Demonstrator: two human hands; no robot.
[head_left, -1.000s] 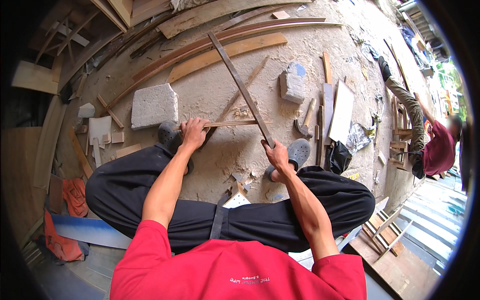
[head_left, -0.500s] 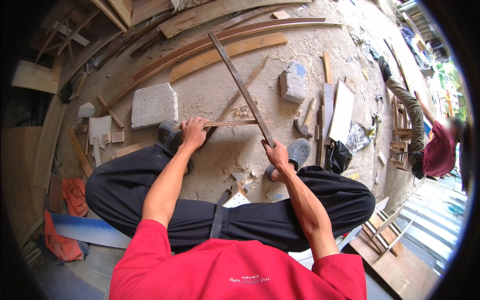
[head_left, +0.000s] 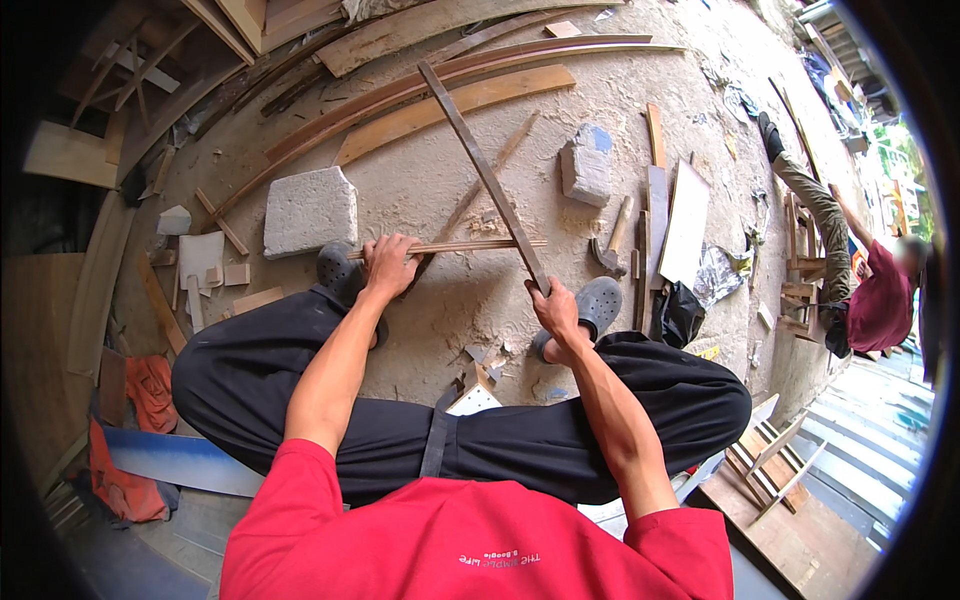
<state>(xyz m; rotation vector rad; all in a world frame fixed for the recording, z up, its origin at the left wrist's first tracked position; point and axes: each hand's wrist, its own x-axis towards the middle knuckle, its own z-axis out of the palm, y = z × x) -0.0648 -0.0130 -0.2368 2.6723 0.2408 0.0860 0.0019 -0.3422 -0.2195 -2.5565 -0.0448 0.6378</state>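
My left hand (head_left: 390, 264) is closed around thin wooden strips (head_left: 475, 245) lying crosswise in front of me, beside my left shoe. My right hand (head_left: 556, 308) grips the near end of a long dark wooden strip (head_left: 478, 165) by my right shoe. This strip slants away to the far left and crosses the thin strips near their right end. Under them, another wooden strip (head_left: 514, 145) runs diagonally along the ground, its near end partly hidden by my left hand.
White blocks stand at left (head_left: 310, 212) and right (head_left: 586, 165). A hammer (head_left: 619, 228) lies near boards (head_left: 685, 225) and a black bag (head_left: 680, 315). Long planks (head_left: 460, 110) stretch across the far side. Offcuts (head_left: 480, 372) sit between my feet. Another person (head_left: 880, 300) is at far right.
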